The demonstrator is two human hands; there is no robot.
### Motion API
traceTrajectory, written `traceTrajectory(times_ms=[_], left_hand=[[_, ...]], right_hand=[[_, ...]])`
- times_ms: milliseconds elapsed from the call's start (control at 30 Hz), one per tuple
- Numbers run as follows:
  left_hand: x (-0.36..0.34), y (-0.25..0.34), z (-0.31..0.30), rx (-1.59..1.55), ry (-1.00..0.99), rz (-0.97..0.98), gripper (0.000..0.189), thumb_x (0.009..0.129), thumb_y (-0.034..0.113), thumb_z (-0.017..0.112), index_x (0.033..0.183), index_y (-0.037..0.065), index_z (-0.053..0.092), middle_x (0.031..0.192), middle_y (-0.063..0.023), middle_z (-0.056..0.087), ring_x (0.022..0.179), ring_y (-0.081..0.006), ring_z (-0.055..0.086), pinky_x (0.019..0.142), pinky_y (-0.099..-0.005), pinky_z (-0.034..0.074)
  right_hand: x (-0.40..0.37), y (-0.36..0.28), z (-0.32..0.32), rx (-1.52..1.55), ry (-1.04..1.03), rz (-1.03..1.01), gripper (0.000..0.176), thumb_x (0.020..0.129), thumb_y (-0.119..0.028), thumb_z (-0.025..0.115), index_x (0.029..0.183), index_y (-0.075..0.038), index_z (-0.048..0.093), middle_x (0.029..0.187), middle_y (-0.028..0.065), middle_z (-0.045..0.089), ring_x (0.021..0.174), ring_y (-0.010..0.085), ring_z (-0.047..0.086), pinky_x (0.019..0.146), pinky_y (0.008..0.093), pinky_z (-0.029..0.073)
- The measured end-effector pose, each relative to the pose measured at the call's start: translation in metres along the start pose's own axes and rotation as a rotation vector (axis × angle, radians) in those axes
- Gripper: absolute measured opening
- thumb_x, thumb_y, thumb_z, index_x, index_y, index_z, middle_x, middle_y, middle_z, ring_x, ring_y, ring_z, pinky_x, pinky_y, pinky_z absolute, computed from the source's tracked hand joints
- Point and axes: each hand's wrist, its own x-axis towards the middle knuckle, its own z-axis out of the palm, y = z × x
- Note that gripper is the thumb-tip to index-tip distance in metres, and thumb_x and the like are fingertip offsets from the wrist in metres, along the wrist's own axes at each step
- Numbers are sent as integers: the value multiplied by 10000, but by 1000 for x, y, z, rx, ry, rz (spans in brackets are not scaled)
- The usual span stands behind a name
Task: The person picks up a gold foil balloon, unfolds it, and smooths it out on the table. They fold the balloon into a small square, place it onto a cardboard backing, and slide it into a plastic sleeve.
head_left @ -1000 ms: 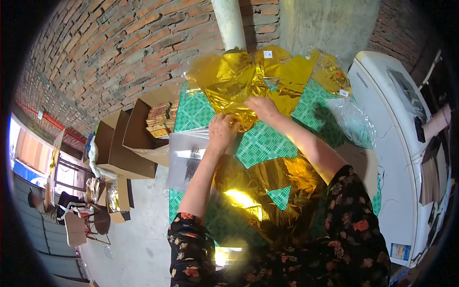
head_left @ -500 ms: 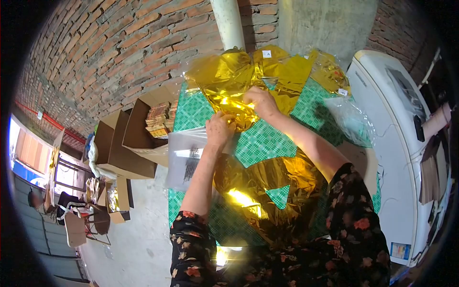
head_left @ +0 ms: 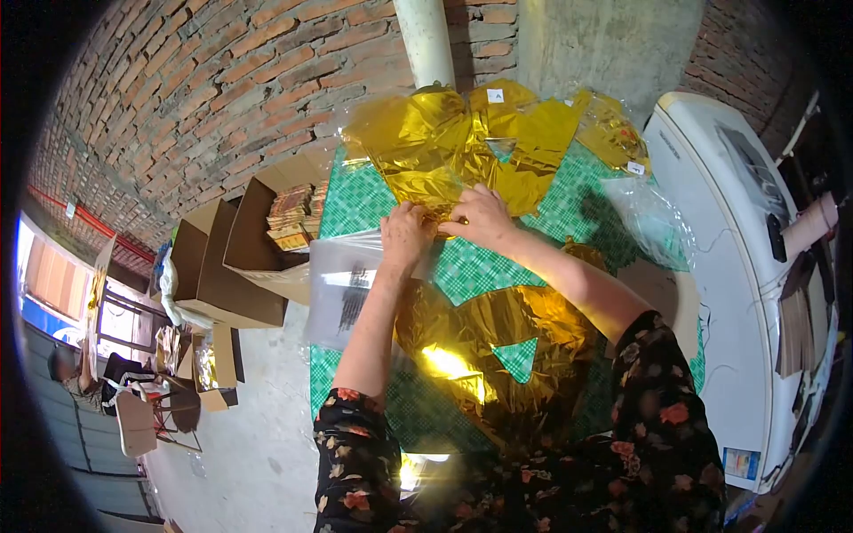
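Both your hands meet at the near edge of the upper gold foil (head_left: 418, 147).
Your right hand (head_left: 481, 218) seems to pinch that edge between thumb and bent fingers; your left hand (head_left: 405, 236) curls in beside it, though you can't tell from here whether its fingertips close on the film. You look to be working a small gathered spot, and film this thin and slippery calls for a light, even hold. The foil lies crinkled and mirror-bright on the green checked tablecloth (head_left: 475, 271), a white label (head_left: 495, 95) at its far side. Nearer you lies the lower gold foil (head_left: 462, 333), broad, with a triangular hole. Left of it, a clear plastic bag (head_left: 333, 315); farther left, an open cardboard carton (head_left: 249, 253).
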Motion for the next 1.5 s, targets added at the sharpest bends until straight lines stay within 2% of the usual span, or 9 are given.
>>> traceTrajectory(times_ms=[167, 367, 567, 867, 900, 1000, 1167, 1367, 1500], left_hand=[[-1, -5, 7, -34, 76, 50, 292, 834, 245, 724, 1084, 95, 712, 1084, -96, 688, 1073, -308, 628, 919, -479, 452], [2, 3, 2, -58, -7, -18, 384, 808, 235, 740, 1142, 73, 638, 1101, -111, 669, 1094, -318, 612, 932, -487, 446], [0, -4, 7, -71, -7, 1, 495, 818, 223, 764, 1276, 116, 610, 1137, -103, 647, 1117, -331, 602, 939, -483, 454], [2, -1, -2, -36, -82, 8, 460, 833, 230, 740, 1274, 133, 651, 1134, -109, 637, 1113, -340, 597, 945, -484, 466], [1, -5, 4, -18, -67, 15, 446, 835, 233, 737, 1264, 136, 661, 1140, -115, 636, 1114, -344, 596, 952, -485, 466], [3, -6, 5, -6, -66, 10, 425, 834, 247, 736, 1238, 128, 685, 1153, -135, 636, 1121, -352, 594, 966, -488, 467], [8, -4, -8, -8, -133, 19, 420, 861, 319, 721, 1219, 100, 708, 1184, -161, 641, 1142, -359, 592, 976, -481, 471], [38, 10, -27, -50, 15, 15, 488, 894, 409, 710, 1203, 31, 711, 1223, -196, 666, 1202, -372, 590, 1008, -472, 467], [65, 8, -8, -21, -172, -23, 514, 920, 464, 651, 1241, 64, 692, 1282, -176, 640, 1253, -341, 565, 1046, -467, 445]], right_hand=[[10, 2, 27, 74, 112, 198, 211, 819, -371, 791, 800, -161, 769, 947, 71, 618, 1070, 295, 537, 926, 477, 414], [13, 6, 29, 216, 173, 138, 165, 754, -226, 850, 746, -122, 721, 931, 122, 635, 1047, 341, 580, 900, 459, 459], [20, 21, 42, 296, 211, 102, 271, 715, -249, 893, 755, -84, 681, 906, 157, 651, 972, 376, 617, 856, 485, 486], [38, 29, 32, 506, 116, 217, 438, 777, -374, 870, 740, -35, 595, 688, 112, 603, 629, 249, 559, 615, 409, 462], [40, 22, 13, 459, 15, 310, 411, 844, -394, 828, 764, -48, 621, 721, 57, 615, 695, 162, 551, 679, 355, 471], [46, 24, -1, 652, 199, 268, 379, 876, -361, 782, 778, -28, 631, 699, 98, 604, 661, 225, 560, 644, 382, 467], [51, 27, -25, 512, 217, 217, 241, 931, -227, 671, 1040, -14, 635, 871, 198, 686, 841, 373, 664, 769, 465, 495], [58, 21, -36, 386, 257, 117, 208, 929, -206, 669, 1012, -17, 641, 918, 230, 693, 916, 426, 659, 774, 488, 493], [66, 20, -41, 326, 265, 46, 198, 954, -210, 655, 998, -19, 626, 887, 175, 679, 847, 366, 639, 770, 447, 492]])
